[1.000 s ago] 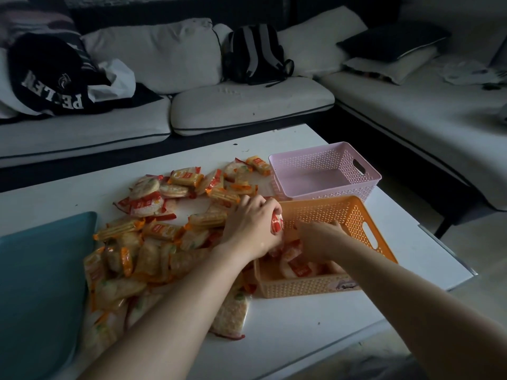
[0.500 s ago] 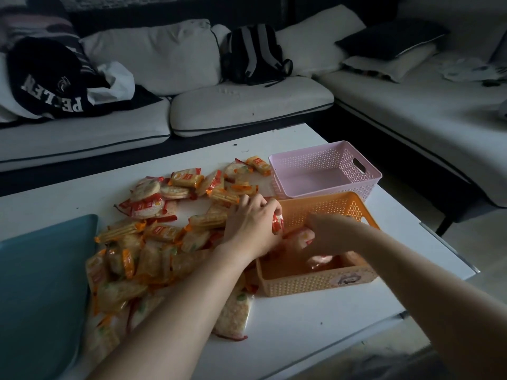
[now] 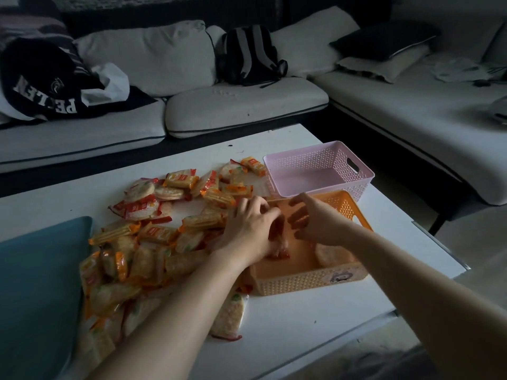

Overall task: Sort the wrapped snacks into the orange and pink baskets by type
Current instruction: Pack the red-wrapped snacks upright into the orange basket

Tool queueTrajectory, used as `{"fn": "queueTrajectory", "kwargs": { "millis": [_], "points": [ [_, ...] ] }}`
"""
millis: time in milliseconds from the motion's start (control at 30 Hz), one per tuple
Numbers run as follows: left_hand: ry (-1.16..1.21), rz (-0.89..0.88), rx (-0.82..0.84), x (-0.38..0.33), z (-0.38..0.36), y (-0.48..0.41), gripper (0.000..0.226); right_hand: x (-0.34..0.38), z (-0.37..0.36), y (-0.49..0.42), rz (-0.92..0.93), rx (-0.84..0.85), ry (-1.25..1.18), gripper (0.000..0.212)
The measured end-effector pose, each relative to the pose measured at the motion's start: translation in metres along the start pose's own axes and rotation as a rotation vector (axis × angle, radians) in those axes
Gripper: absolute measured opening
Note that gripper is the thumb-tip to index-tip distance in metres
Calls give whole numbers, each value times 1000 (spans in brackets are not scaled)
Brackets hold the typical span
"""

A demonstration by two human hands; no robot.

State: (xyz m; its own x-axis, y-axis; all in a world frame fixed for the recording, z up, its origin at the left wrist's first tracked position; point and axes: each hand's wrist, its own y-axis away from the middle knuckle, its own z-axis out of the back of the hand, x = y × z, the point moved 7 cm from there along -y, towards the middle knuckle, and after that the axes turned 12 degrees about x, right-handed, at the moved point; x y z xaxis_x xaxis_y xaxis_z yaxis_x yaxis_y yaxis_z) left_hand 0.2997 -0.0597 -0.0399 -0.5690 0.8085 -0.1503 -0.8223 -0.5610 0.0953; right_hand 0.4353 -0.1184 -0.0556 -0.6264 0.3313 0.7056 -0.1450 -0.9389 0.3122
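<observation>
While the room is dimly lit, a white table (image 3: pixel 301 338) is shown before a pale L-shaped sofa (image 3: pixel 247 105), on which 1 black backpack (image 3: pixel 249 54), 1 dark lettered garment (image 3: pixel 44 86) and 1 dark cushion (image 3: pixel 384 39) are set. 1 teal rounded object (image 3: pixel 35 283) is seen at the table's left end.

2 perforated baskets are placed close together on the table's right side: 1 pink basket (image 3: pixel 359 182) farther away and 1 orange basket (image 3: pixel 301 281) nearer. A loose pile of wrapped snacks (image 3: pixel 153 237) is spread to their left, reaching the orange basket's left wall. The packets overlap too much to be counted, though long orange-wrapped bars and round pale crackers in red-edged wrappers can be told apart. 1 round pale packet (image 3: pixel 329 255) is seen lying in the orange basket, at its near right corner.

2 bare hands are held over that basket. The left hand (image 3: pixel 247 231) is curled at the left rim over a red-edged packet (image 3: pixel 279 250); whether it is gripped cannot be told. The right hand (image 3: pixel 318 220) is spread with fingers loosely bent, and nothing is seen held in it.
</observation>
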Motion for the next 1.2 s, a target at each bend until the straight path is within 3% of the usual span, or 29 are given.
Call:
{"fn": "queueTrajectory", "kwargs": {
  "millis": [100, 200, 300, 400, 500, 600, 633, 733, 833, 967, 1067, 1200],
  "points": [
    [1, 6, -41, -2, -1, -3, 38, -22, 13, 14, -134, 161, 439, 53],
    [-15, 6, -75, -7, 1, -4, 27, -44, -1, 23, -205, 348, 604, 52],
    [-23, 12, -82, -7, 1, -5, 28, -41, -3, 21, -185, 300, 585, 35],
    [-7, 17, -65, -6, 0, -5, 32, -31, 13, 23, -267, 219, 749, 26],
    [-26, 23, -51, -6, 1, -5, 35, -20, 29, 20, -226, 69, 619, 23],
    [-54, 24, -23, -5, -1, -6, 42, -18, 45, 16, -233, -211, 293, 29],
    [-44, 23, -14, -5, -1, -6, 45, -17, 42, 14, -239, -236, 212, 31],
    [45, 26, 42, -4, 1, -6, 55, -9, 13, 6, -243, -40, 25, 40],
    [184, 7, 65, -2, 7, -3, 45, -5, -5, 6, -279, 131, -262, 44],
    [324, 27, -89, 13, 20, 8, 32, -7, 3, 14, -297, 59, -286, 26],
    [329, 235, -192, 30, 27, 26, 22, -6, 2, 12, -263, 26, -277, 19],
    [448, 403, -24, 45, 3, 35, 30, -2, -4, 6, -242, 23, -269, 18]
  ]
}}
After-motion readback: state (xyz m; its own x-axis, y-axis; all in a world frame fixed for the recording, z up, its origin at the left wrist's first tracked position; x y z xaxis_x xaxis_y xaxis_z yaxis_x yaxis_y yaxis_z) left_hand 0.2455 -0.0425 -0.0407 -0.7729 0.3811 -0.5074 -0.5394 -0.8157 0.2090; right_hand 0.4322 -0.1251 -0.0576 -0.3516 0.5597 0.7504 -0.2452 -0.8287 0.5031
